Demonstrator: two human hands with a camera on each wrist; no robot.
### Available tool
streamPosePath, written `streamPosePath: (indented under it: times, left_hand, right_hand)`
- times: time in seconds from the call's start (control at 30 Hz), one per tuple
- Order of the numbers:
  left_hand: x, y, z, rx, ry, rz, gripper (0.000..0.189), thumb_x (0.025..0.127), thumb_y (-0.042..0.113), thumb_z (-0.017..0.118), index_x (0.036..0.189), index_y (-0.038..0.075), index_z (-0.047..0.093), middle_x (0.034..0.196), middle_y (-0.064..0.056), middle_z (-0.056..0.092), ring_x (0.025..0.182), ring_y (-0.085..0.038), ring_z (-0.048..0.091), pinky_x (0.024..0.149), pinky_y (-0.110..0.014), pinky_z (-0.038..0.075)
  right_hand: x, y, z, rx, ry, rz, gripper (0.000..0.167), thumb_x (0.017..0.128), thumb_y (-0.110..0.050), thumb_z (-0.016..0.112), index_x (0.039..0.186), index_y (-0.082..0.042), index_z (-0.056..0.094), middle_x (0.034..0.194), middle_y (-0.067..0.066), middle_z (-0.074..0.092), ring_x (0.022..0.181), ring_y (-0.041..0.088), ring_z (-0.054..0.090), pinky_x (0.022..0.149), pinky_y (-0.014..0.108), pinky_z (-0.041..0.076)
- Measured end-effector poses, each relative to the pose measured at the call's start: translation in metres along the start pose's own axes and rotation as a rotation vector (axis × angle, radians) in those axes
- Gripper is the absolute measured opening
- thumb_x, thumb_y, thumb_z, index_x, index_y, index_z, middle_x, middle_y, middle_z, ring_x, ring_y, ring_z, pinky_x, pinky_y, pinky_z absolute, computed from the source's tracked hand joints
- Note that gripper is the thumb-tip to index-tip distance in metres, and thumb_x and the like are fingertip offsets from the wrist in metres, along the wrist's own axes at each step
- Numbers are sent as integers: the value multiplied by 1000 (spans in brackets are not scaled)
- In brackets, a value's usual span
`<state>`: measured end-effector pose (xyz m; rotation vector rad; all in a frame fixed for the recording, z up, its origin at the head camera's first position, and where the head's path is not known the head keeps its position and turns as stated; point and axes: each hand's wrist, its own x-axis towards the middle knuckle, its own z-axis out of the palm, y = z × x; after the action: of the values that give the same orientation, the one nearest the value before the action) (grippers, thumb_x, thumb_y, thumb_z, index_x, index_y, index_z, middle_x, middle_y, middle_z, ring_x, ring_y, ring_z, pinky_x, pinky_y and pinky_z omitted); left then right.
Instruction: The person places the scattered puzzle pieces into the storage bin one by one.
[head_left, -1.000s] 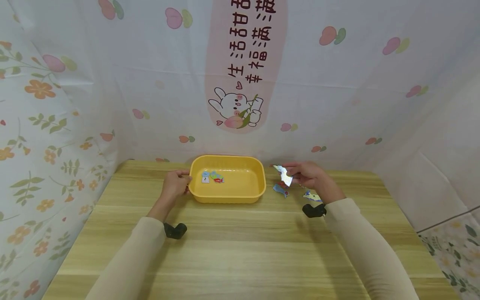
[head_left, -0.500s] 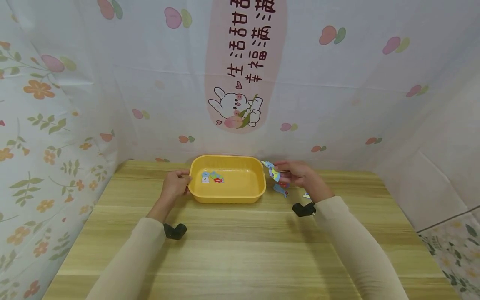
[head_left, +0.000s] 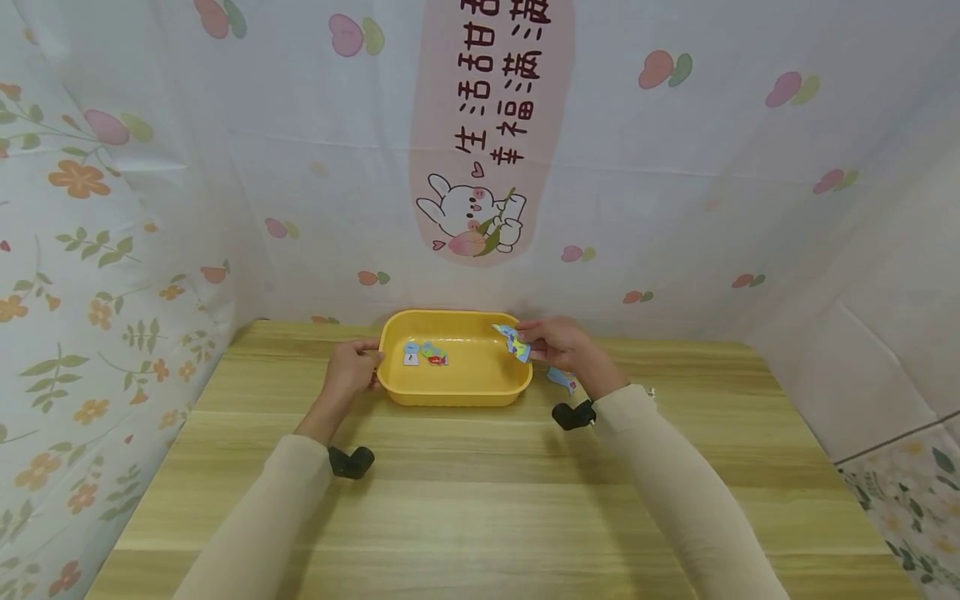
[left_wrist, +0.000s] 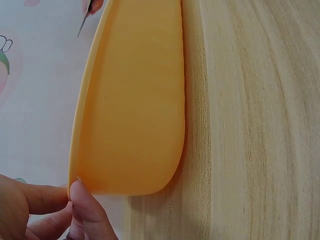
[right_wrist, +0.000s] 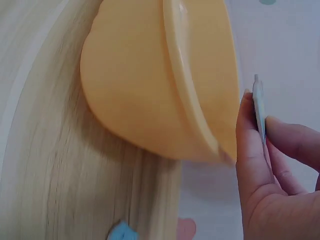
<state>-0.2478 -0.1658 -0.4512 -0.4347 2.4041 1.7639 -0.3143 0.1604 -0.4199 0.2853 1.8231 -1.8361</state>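
A yellow plastic tray (head_left: 480,380) stands on the table against the back cloth. My left hand (head_left: 348,368) pinches its left rim between thumb and fingers, and the left wrist view shows the thumb (left_wrist: 89,209) over the edge. My right hand (head_left: 561,343) holds a flat blue, yellow and purple cut-out piece (head_left: 513,342) above the tray's right end. Edge-on in the right wrist view, the thin piece (right_wrist: 259,107) sits between thumb and fingers. Inside the tray, on the left, lie a blue-and-white piece (head_left: 411,355) and a green-and-red piece (head_left: 434,355).
A blue piece (head_left: 560,379) lies on the wooden table (head_left: 465,500), right of the tray and partly under the right hand. Part of another small piece (head_left: 651,393) shows beside the right sleeve. A patterned cloth (head_left: 600,167) hangs behind.
My right hand has moved left with the cut-out piece, from beside the tray to over its right end. The piece has turned from its pale side to its coloured side. The left hand stays put.
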Motion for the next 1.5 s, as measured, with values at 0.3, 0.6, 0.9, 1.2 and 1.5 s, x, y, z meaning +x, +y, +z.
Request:
streamPosePath:
  times: [0.3, 0.6, 0.9, 1.2, 1.5]
  left_hand:
    - [0, 1, 0, -8, 2, 13, 35, 98, 8, 52, 130, -3, 57, 95, -17, 59, 54, -9, 53, 53, -22, 52]
    - [1, 1, 1, -10, 5, 8, 35, 98, 8, 53, 131, -3, 57, 94, -17, 58, 54, -9, 53, 53, -22, 53]
    - [1, 1, 1, -16, -3, 3, 36, 98, 8, 53, 131, -2, 57, 100, -21, 58, 54, -9, 53, 51, -19, 51]
    - [1, 0, 1, -6, 2, 3, 34, 98, 8, 52, 130, -2, 58, 93, -17, 58, 54, -9, 53, 50, -19, 50]
    - [2, -1, -1, -12, -2, -8, 34, 98, 9, 53, 130, -1, 58, 96, -19, 59, 55, -11, 54, 55, -24, 54]
  right_hand:
    - [13, -1, 24, 2, 45, 21, 44, 89, 10, 51, 133, 6, 54, 88, 1, 67, 68, 10, 63, 58, 19, 54]
    - [24, -1, 43, -56, 79, -2, 41, 87, 11, 51, 126, 6, 60, 93, 4, 65, 65, 11, 61, 53, 18, 50]
    - [38, 5, 58, -119, 136, -12, 35, 86, 10, 55, 118, 5, 66, 102, 9, 66, 72, 14, 60, 60, 23, 53]
    - [51, 12, 74, -172, 121, 7, 42, 83, 16, 47, 121, 7, 63, 116, 13, 63, 82, 15, 59, 75, 26, 56]
    - [56, 15, 87, -228, 141, 11, 47, 83, 21, 46, 123, 6, 63, 131, 16, 59, 103, 22, 60, 90, 36, 54]
